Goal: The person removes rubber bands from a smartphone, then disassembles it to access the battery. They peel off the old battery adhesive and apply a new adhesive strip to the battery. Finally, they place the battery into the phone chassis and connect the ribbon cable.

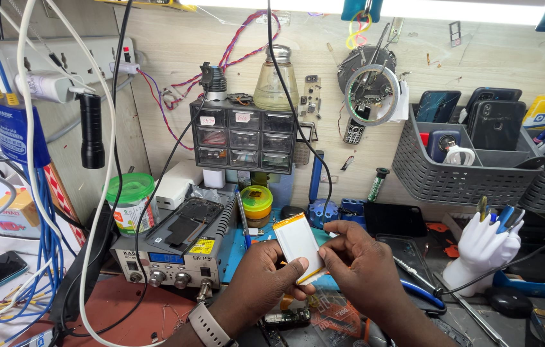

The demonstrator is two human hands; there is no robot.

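**Flat white battery pack, pinched between both hands**

Both hands are on it rn. Left hand [265, 273] grips the lower edge w/ thumb and fingers closed around it, wrist has a light watch strap [206, 326]. Right hand [357, 260] pinches the right side, fingertips narrow on the top right corner. So neither is free, both holding the flat white battery pack [298, 245].

Key thing: pack sits dead centre btw the hands, lifted off the bench [144, 308], not resting on anything. Long axis runs up-left to down-right, tilted, broad face toward the camera. There's a yellow strip along the bottom edge, by the left thumb. Left looks like it carries more of the pack; right is just at the edge.

Further out: grey rework station [173, 254] w/ knobs to the left, a phone frame lying on top. Green-lid jar [131, 202] behind that. White hand-shaped tool holder [481, 254] well off to the right, grey basket [459, 173] of phones above it.
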